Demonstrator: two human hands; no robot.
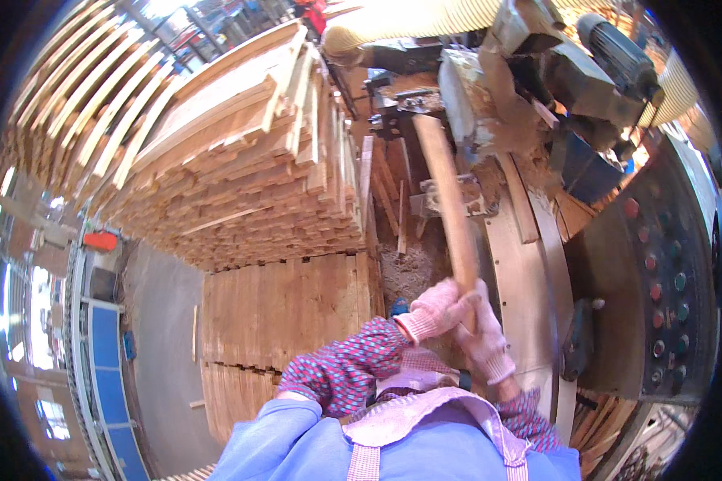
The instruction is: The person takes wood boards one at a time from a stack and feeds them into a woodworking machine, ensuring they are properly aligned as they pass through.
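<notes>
A long, narrow wooden board (449, 192) reaches away from my body toward the machine, its far end near the machine's dusty metal parts. My left hand (439, 308), in a pink glove, is closed around the board's near end. Just to the right, my right hand (484, 335), also gloved in pink, grips the same end. The board partly hides the fingers of both hands. Below the board runs the machine's flat metal bed (521, 297).
A tall stack of wooden boards (241, 176) stands to my left on wooden blocks (281, 309). A control panel (658, 272) with several buttons is at right. A motor (618, 52) and a ribbed hose (425, 24) sit at the back. Sawdust (409, 280) covers the floor ahead.
</notes>
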